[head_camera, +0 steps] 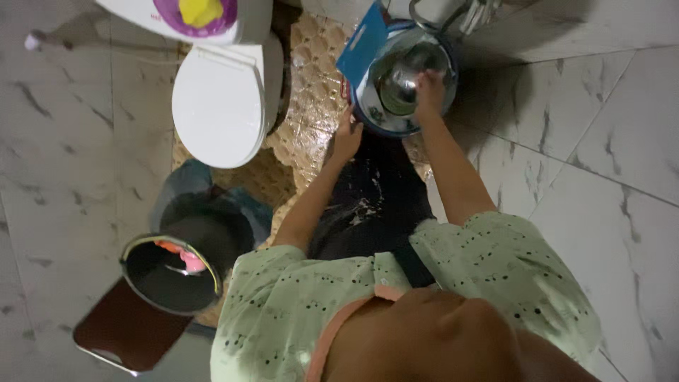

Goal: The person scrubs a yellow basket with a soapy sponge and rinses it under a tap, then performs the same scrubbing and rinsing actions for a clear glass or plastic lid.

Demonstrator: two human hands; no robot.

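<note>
The round blue plastic basin (pixel 368 122) sat on the wet patterned floor mat (pixel 304 134) straight ahead of the person, just past both outstretched arms, with a shiny round steel bowl (pixel 399 78) resting inside it, mouth up. The right hand (pixel 428 90) was the nearer, reaching down into the steel bowl with fingers curled against its inner wall, while the left hand (pixel 347 136) pressed loosely closed on the basin's near rim. Whether either hand gripped something small could not be told.

White toilet (pixel 218 106), dark bucket (pixel 170 276)
</note>
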